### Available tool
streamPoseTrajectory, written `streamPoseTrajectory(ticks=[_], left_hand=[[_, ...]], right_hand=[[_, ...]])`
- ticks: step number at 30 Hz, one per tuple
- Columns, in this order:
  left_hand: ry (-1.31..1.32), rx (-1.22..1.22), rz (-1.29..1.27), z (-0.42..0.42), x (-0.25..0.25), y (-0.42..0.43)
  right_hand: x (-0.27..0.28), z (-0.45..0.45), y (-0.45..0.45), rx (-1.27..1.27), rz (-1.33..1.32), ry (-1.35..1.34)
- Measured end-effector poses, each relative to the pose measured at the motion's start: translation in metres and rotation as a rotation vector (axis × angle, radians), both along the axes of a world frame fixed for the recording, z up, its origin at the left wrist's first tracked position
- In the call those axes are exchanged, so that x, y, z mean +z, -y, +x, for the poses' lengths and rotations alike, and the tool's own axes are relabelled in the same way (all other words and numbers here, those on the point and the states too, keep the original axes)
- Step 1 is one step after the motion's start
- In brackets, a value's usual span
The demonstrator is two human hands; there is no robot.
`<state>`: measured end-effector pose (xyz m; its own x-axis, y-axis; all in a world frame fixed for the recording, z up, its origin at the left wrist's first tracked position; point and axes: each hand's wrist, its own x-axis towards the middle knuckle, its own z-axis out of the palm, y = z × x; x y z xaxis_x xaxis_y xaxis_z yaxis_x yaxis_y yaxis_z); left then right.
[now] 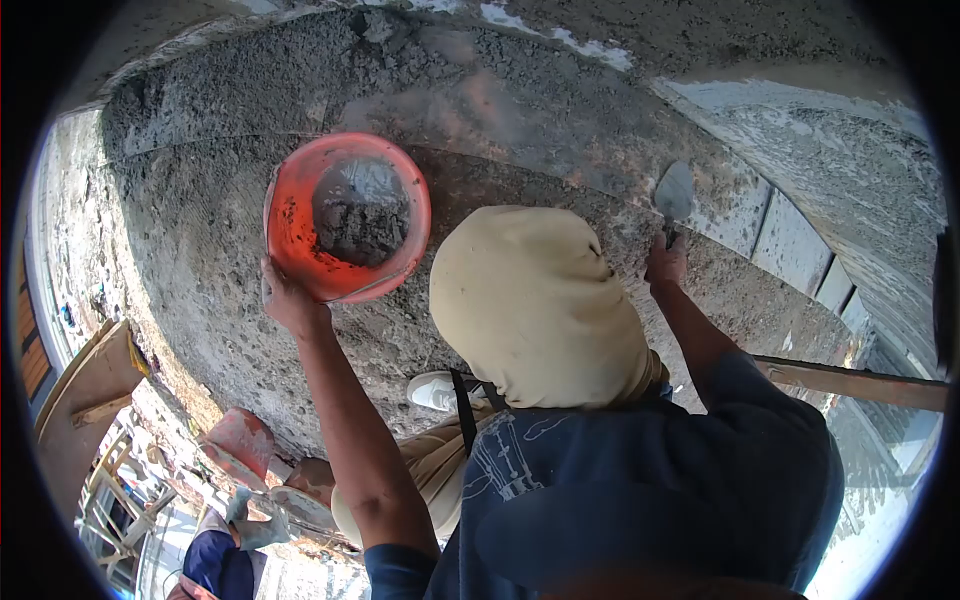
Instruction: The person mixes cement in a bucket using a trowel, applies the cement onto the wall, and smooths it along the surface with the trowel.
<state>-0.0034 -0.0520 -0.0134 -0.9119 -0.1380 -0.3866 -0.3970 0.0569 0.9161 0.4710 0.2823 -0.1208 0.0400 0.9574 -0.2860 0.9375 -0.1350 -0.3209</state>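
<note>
My left hand (292, 298) grips the rim of an orange bucket (290, 225). The bucket tilts toward me, and dark grey wet mortar (362, 232) lies inside with a little water. In my right hand (665, 262) is a trowel (675, 192), its handle closed in the fingers. Its blade lies against or just above the rough grey surface (560, 150), beside a row of pale flat blocks (735, 215); whether it touches cannot be told. Between my arms rises a rounded shape in beige cloth (545, 310), apparently my bent knee.
A wooden bar (850, 384) juts in at the right, below a grey plastered face (850, 170). At lower left are a faded red bucket (240, 443), a wooden panel (90, 410) and another person's dark blue clothing (215, 562). A white shoe (432, 390) shows below the orange bucket.
</note>
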Motion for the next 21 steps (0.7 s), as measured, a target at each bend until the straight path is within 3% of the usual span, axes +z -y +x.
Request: streamPoseTrajectory(ticks=[3, 5, 9, 13, 14, 18, 21], left_hand=[[0.008, 0.023, 0.078, 0.005, -0.010, 0.015], [0.035, 0.018, 0.030, 0.007, -0.003, 0.008], [0.009, -0.010, 0.037, 0.000, 0.001, -0.005], [0.028, -0.006, -0.003, 0.003, -0.003, 0.000], [0.024, 0.012, 0.001, 0.005, -0.002, 0.000], [0.032, 0.041, 0.031, 0.011, -0.004, 0.003], [0.027, 0.029, 0.017, 0.014, -0.005, 0.007]], right_hand=[[0.025, 0.007, 0.050, 0.043, -0.131, -0.033], [0.031, -0.024, 0.071, 0.206, -0.274, -0.139], [0.004, -0.042, 0.085, 0.126, -0.331, -0.004], [0.041, -0.020, 0.068, 0.212, -0.142, -0.153], [0.030, -0.009, 0.063, 0.020, -0.198, -0.184], [0.006, 0.015, 0.056, 0.416, -0.026, -0.060], [0.021, -0.028, 0.066, 0.423, -0.100, -0.194]])
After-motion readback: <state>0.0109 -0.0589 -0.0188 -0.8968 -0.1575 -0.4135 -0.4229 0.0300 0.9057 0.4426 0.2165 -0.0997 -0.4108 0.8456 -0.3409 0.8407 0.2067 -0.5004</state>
